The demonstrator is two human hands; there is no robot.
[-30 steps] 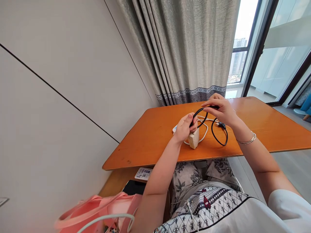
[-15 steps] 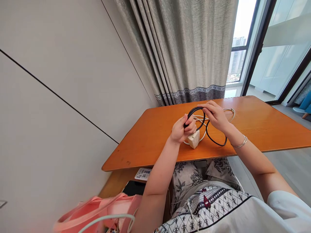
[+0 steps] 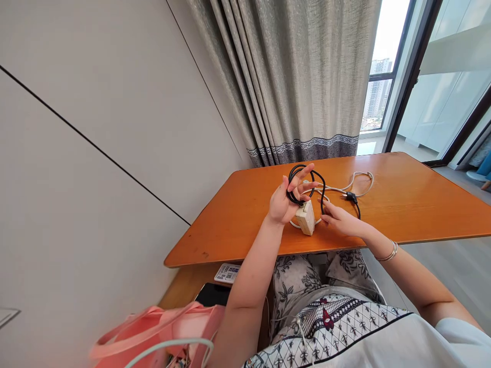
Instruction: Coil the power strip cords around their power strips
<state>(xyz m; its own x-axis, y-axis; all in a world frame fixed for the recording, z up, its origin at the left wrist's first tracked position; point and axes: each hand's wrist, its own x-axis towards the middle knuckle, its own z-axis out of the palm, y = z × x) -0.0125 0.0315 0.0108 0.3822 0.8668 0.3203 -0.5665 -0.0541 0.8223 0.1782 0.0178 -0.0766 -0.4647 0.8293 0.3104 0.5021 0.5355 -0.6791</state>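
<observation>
Loops of a black power cord [image 3: 290, 180] hang on my left hand [image 3: 283, 202], whose thumb holds them while the other fingers reach out through the coil. Lower and to the right, my right hand [image 3: 341, 219] pinches a running length of the same cord between thumb and fingertips. The cord's black plug [image 3: 350, 197] lies on the wooden table [image 3: 226, 220], just beyond my right hand. Close under my left hand is a white block-shaped adapter [image 3: 306, 220]. A white cable [image 3: 366, 175] lies behind it in loose loops.
Below the table's left end are a pink bag [image 3: 134, 332], a dark flat object [image 3: 212, 295] and a white item with printing [image 3: 227, 273]. A wall [image 3: 95, 194] borders the left side; a grey curtain [image 3: 314, 76] hangs beyond the far edge.
My right hand has moved down and toward me, drawing the cord. My left fingers have spread from a closed grip, and the loops now sit around them. The plug has come into view.
</observation>
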